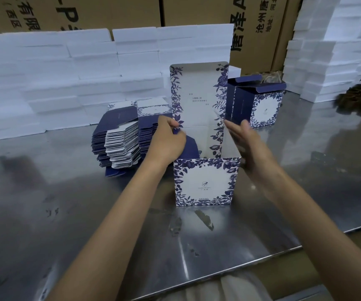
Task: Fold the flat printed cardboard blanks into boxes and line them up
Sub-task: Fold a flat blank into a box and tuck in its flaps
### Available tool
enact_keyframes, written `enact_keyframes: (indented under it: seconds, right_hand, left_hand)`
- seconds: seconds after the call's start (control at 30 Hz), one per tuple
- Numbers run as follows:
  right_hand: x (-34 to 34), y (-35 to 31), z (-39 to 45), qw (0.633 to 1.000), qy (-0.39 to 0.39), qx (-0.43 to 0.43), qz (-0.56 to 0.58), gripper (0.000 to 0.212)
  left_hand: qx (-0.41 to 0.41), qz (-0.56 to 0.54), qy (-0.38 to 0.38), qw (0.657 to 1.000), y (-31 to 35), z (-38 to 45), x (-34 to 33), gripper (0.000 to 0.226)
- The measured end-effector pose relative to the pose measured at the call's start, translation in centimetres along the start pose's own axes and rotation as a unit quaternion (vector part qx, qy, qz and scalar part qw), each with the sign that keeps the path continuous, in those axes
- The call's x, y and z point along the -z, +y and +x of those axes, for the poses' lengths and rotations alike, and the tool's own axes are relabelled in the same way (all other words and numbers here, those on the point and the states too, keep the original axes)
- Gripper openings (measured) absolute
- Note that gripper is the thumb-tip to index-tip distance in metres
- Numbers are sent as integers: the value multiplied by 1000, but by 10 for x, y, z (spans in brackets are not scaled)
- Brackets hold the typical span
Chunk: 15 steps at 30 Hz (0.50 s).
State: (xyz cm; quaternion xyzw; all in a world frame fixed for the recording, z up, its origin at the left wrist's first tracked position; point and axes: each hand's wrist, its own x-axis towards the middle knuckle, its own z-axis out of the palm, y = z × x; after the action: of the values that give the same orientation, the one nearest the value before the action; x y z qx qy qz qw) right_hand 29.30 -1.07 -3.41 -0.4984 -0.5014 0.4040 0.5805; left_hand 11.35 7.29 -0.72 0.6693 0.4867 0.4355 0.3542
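Print on the brown cartons behind my tabletop

I read "有限" and "西区" on the left shipping carton (33,11), and "唐泽", "沧州" and "地址:河北" on the right shipping carton (260,25). The small lines on the box (205,181) I am folding, and on its raised lid panel (199,101), are too fine to read.

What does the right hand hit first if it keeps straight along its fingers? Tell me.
Probably the finished box at the back. The right hand lies flat beside the half-folded box, fingers pointing away and slightly left; depth is unclear, so it may brush the tall lid panel first.
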Motion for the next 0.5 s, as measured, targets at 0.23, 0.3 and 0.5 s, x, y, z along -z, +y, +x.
enact_keyframes:
  seconds: [0.23, 0.3, 0.5]
  right_hand:
    - [19, -23, 11, 968, -69, -87, -227, 53]
    - [20, -27, 14, 965, -83, -92, -232, 51]
    - [21, -28, 21, 955, -78, -86, -275, 65]
  left_hand:
    - [-8, 24, -3, 1000, 0, -1, -3, 15]
    - [-9, 23, -4, 1000, 1, -1, -3, 15]
    - [-12, 36, -5, 999, 1, -1, -3, 15]
